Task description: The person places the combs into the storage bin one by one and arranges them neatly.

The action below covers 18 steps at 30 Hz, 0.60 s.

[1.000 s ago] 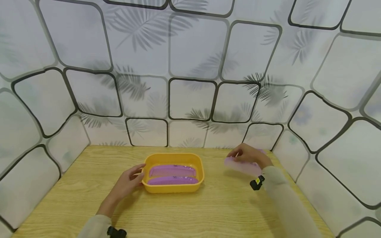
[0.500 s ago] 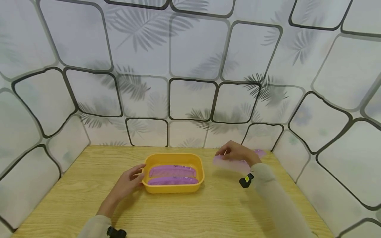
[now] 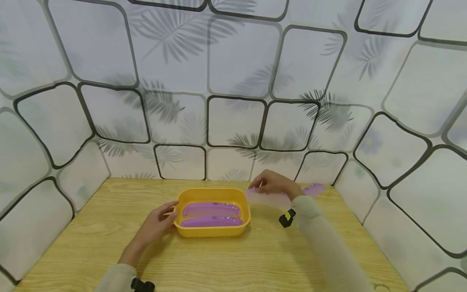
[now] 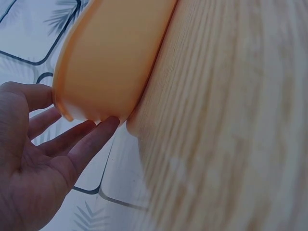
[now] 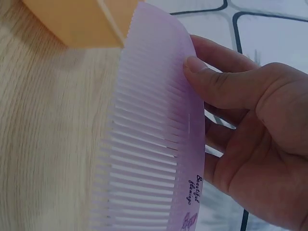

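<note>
A yellow plastic basin (image 3: 211,232) stands on the table with two purple combs lying in it, a rear comb (image 3: 211,209) and a front comb (image 3: 211,222). My left hand (image 3: 157,224) touches the basin's left end; in the left wrist view its fingertips (image 4: 111,121) rest against the outer wall and rim. My right hand (image 3: 273,183) pinches a translucent light purple comb (image 5: 159,106) by its spine, teeth facing down. That comb's leading end is close to the basin's right rim, and whether they touch I cannot tell.
Another purple comb (image 3: 314,189) lies on the wooden table (image 3: 219,263) at the back right, beyond my right wrist. Patterned wall panels (image 3: 233,121) rise behind the table and at both sides.
My right hand has moved left with the comb, up to the basin's right rim. More of the comb at the back right has come into view. My left hand and the basin have stayed put.
</note>
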Motion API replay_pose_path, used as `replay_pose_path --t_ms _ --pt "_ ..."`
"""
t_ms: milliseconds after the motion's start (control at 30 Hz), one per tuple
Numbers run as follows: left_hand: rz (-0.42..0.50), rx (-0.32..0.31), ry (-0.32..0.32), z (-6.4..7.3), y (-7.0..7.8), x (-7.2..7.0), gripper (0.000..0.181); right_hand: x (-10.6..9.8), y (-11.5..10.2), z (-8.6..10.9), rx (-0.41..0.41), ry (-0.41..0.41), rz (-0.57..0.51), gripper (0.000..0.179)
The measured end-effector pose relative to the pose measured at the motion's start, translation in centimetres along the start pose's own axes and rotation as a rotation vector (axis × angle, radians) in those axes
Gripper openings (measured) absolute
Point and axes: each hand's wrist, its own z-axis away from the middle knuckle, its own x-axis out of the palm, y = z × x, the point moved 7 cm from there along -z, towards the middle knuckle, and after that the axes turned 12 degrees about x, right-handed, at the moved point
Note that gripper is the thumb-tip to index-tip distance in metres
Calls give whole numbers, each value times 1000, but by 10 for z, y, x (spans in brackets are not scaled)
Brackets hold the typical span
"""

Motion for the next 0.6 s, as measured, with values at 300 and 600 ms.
replay_pose_path --t_ms 300,600 --pt "-12 -14 -3 -1 -2 1 52 9 -20 -17 -44 -18 30 22" --pt "8 -18 5 0 -1 0 52 17 -42 -39 -71 -8 34 23"
